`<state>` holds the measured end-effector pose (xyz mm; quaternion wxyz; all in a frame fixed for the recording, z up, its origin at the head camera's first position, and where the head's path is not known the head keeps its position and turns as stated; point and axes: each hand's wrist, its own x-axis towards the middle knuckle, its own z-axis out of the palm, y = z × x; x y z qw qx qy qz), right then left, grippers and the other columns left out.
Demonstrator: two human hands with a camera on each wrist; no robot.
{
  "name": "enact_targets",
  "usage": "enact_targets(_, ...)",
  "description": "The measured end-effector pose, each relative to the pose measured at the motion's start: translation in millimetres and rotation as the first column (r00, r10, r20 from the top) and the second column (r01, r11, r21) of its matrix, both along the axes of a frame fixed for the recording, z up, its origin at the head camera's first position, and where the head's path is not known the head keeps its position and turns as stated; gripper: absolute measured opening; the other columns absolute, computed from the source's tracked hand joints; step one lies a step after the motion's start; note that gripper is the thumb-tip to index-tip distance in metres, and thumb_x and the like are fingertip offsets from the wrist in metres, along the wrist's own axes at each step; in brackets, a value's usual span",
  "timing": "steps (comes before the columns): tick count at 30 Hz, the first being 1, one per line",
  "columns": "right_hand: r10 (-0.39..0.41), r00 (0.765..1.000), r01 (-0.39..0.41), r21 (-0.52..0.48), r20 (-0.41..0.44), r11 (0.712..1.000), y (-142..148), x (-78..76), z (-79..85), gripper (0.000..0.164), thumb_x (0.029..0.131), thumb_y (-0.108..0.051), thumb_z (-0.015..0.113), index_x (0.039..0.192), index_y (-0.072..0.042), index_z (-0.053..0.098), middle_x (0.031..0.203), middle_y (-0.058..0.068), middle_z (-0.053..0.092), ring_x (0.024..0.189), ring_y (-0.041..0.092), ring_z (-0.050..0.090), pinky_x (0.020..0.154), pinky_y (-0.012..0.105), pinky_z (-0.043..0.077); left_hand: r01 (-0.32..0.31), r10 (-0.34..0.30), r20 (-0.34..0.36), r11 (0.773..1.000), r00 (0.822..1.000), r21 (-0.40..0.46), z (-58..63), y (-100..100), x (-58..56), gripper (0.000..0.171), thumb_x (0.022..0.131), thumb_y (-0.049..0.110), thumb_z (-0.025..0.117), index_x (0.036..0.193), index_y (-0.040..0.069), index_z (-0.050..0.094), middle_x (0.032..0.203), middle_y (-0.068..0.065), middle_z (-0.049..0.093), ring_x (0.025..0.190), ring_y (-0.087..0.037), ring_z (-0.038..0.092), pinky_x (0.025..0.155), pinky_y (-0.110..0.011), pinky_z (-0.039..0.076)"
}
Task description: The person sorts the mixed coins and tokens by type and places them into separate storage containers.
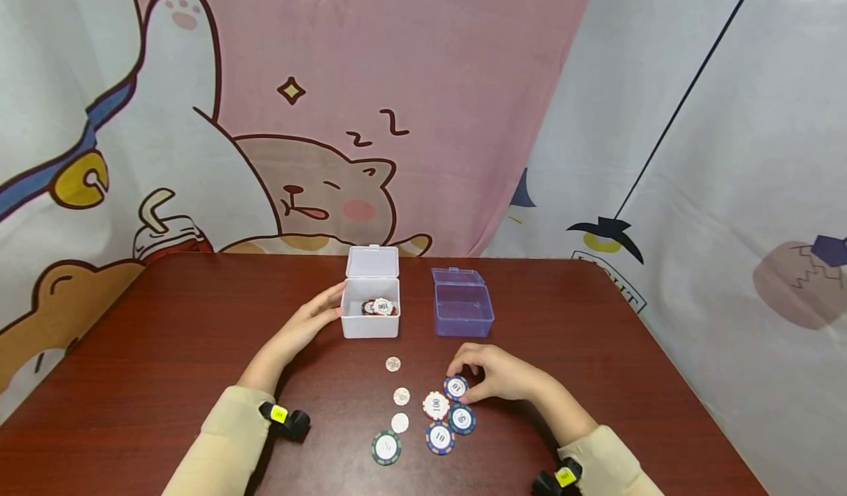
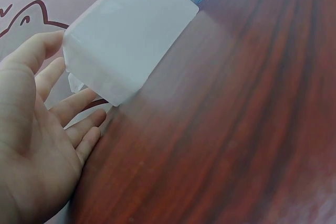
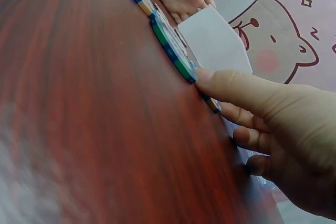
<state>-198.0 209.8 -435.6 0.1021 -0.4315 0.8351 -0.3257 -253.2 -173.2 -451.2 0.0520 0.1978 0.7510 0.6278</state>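
My left hand [image 1: 303, 331] rests its fingertips against the left side of an open white plastic box [image 1: 370, 327], its fingers spread and fairly straight in the left wrist view. Inside the box lie a few poker chips [image 1: 383, 306], the top one red-and-white and marked 100. My right hand [image 1: 506, 373] pinches a blue-edged poker chip [image 1: 456, 388] marked 10 between thumb and fingers, low at the table. Close to it lie a red-and-white chip [image 1: 436, 405], a green-and-blue chip [image 1: 462, 419] and another blue-edged chip [image 1: 440, 438].
A translucent blue box [image 1: 463, 325] stands lid up to the right of the white one. A column of small round pieces [image 1: 401, 397] runs down the brown table [image 1: 317, 437], with a green-edged chip [image 1: 386, 447] at its near end. A printed curtain [image 1: 450, 114] hangs behind.
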Motion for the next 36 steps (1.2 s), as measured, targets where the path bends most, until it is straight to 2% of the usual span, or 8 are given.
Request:
enact_targets(5,-0.04,0.999,0.04,0.004,-0.013,0.999,-2.0,0.6,0.3,0.031,0.074,-0.016,0.083,0.099,-0.019,0.065,0.093,-0.008,0.059,0.078,0.009,0.052,0.067,0.023,0.045,-0.003,0.003,-0.009,1.0,1.0,-0.004,-0.3,0.2,-1.3,0.055,0.098,0.009,0.051,0.149,0.007,0.032,0.147,-0.023,0.035,0.134,-0.037,0.032,0.105,-0.056,0.021)
enact_targets(12,-0.08,0.993,0.081,0.01,-0.088,0.997,-4.6,1.5,0.3,0.032,0.07,-0.015,0.082,0.096,-0.02,0.066,0.086,-0.01,0.058,0.073,0.008,0.051,0.062,0.021,0.044,0.002,-0.002,-0.003,1.0,1.0,0.004,1.2,1.3,-2.9,0.054,0.098,0.004,0.05,0.148,0.001,0.031,0.146,-0.029,0.033,0.133,-0.042,0.03,0.105,-0.06,0.019)
enact_targets(20,-0.141,0.972,0.144,0.007,-0.188,0.989,-9.2,1.1,-1.1,0.029,0.068,-0.018,0.08,0.094,-0.024,0.067,0.083,-0.015,0.057,0.072,0.007,0.052,0.061,0.021,0.043,0.005,-0.005,-0.012,1.0,1.0,0.001,0.5,-0.2,-0.9,0.054,0.098,0.01,0.052,0.149,0.009,0.033,0.147,-0.022,0.036,0.134,-0.037,0.033,0.105,-0.058,0.021)
enact_targets(28,-0.229,0.957,0.225,-0.045,-0.179,0.973,-21.7,3.9,5.4,0.029,0.068,-0.022,0.081,0.093,-0.026,0.068,0.084,-0.018,0.058,0.074,0.008,0.052,0.063,0.023,0.043,0.001,-0.001,-0.012,1.0,1.0,-0.009,-0.5,-1.3,0.7,0.055,0.099,0.01,0.051,0.15,0.008,0.032,0.147,-0.022,0.036,0.134,-0.039,0.033,0.104,-0.059,0.021)
enact_targets(36,-0.261,0.938,0.251,-0.075,-0.23,0.965,-40.1,-0.8,10.5,0.029,0.066,-0.026,0.082,0.091,-0.028,0.069,0.085,-0.021,0.058,0.076,0.005,0.051,0.064,0.024,0.043,-0.003,0.003,-0.006,1.0,1.0,-0.004,-2.7,-0.5,-0.7,0.055,0.099,0.009,0.051,0.15,0.006,0.031,0.147,-0.024,0.035,0.134,-0.039,0.032,0.105,-0.058,0.021)
